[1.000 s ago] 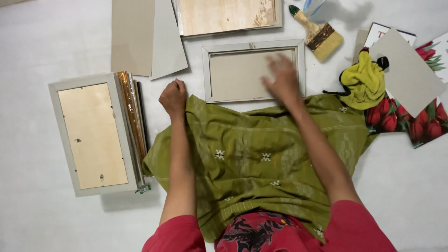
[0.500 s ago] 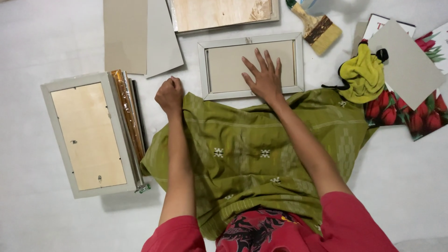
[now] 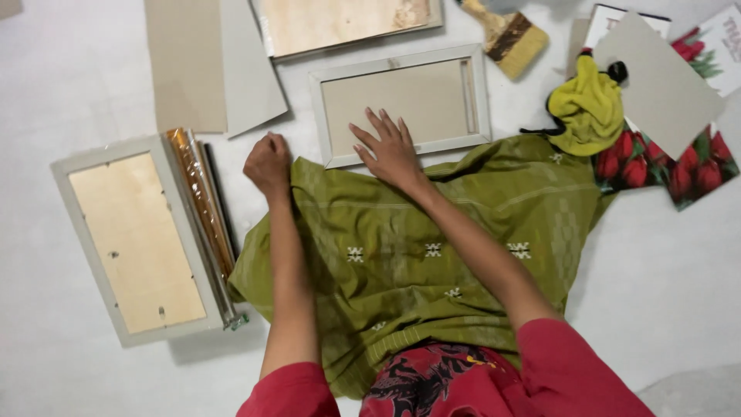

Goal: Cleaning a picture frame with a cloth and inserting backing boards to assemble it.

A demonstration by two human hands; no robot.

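Both hands down: right hand (image 3: 392, 150) flat on frame (image 3: 401, 104), left hand (image 3: 268, 162) fisted.

Short red sleeves, bare forearms, no rings/watch visible.

The cloth (image 3: 432, 247) was olive green, with faint woven bands and small white star-like motifs. The sleeves (image 3: 571, 371) were plain red; the garment (image 3: 432, 382) between them was red with black swirls and a bit of yellow. The frame (image 3: 401, 104) was pale grey around a beige back. The left frame (image 3: 131, 239) was grey around light, blond wood. The roll (image 3: 202, 201) beside it gleamed amber-gold. The boards (image 3: 208, 62) were dull grey-beige. The rag (image 3: 590, 108) was yellow with something black, perhaps a cord. The brush (image 3: 513, 38) had a dark band and straw-coloured bristles. The print (image 3: 671, 166) showed red tulips with green leaves. The floor (image 3: 62, 69) was off-white.
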